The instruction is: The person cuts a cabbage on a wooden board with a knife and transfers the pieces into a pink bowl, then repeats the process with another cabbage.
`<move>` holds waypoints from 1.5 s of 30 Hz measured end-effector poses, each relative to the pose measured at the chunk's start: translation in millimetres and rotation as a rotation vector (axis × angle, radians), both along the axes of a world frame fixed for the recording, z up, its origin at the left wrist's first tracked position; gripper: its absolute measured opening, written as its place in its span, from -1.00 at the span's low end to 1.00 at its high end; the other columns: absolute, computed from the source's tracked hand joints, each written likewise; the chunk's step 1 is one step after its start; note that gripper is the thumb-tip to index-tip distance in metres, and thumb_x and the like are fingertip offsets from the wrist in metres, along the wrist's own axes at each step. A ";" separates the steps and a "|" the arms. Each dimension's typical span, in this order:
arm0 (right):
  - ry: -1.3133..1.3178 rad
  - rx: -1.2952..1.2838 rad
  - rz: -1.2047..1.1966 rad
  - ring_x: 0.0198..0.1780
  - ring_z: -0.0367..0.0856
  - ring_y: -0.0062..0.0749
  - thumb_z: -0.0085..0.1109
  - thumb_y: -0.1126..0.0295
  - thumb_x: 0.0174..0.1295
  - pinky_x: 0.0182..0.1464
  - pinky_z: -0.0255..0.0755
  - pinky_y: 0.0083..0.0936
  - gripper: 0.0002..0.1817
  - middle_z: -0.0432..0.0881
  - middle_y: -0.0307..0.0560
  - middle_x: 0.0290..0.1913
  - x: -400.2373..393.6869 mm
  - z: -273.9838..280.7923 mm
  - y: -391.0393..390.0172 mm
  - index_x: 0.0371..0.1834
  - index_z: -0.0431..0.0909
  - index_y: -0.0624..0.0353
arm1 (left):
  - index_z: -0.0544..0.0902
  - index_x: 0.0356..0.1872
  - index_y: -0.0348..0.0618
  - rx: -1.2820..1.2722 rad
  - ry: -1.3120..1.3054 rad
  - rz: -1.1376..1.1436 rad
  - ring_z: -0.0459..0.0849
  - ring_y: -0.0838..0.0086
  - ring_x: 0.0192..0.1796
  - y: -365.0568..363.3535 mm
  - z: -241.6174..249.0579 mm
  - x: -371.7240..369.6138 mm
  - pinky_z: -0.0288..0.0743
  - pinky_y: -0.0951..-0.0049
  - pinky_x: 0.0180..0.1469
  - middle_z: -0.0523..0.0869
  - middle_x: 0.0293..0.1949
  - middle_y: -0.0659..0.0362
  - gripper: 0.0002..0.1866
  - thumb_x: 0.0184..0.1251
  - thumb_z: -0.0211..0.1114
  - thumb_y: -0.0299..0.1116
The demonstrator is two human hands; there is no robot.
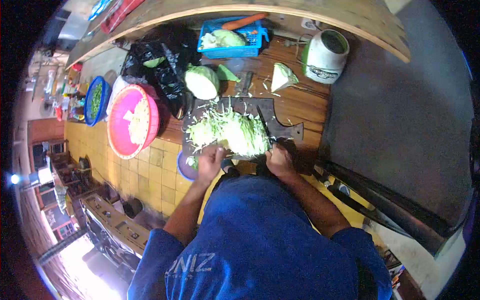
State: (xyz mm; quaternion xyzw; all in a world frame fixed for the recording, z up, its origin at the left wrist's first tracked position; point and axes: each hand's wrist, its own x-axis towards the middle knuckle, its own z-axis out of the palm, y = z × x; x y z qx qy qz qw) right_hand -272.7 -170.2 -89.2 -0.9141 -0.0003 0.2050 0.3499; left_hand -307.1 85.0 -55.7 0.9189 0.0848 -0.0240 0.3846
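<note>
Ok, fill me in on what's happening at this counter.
A person in a blue shirt is shredding cabbage on a dark cutting board. The right hand grips a knife, its blade at the edge of the shredded cabbage pile. The left hand rests at the pile's near edge. A half cabbage and a cut wedge lie beyond the board, and a pink basin holding some shreds sits to the left.

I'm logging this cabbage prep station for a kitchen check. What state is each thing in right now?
Shredded cabbage: heaped on the dark cutting board.
Knife: held in the right hand, blade at the heap.
Left hand: resting at the heap's near edge.
Half cabbage: cut, unshredded.
Cabbage wedge: cut, lying on the table.
Pink basin: partly filled with shreds.
Blue basket: holds cabbage and a carrot.
</note>
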 end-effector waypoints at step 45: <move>-0.349 -0.116 0.946 -0.07 0.54 0.14 0.17 0.38 0.15 -0.11 0.39 0.04 -0.69 0.54 0.14 -0.14 164.2 6.9 133.6 0.00 0.53 0.00 | 0.45 0.04 -0.26 -1.345 0.203 1.224 0.70 0.26 -0.35 32.4 -136.2 -218.3 0.69 0.27 -0.37 0.66 -0.33 0.08 -0.64 0.16 0.06 -0.55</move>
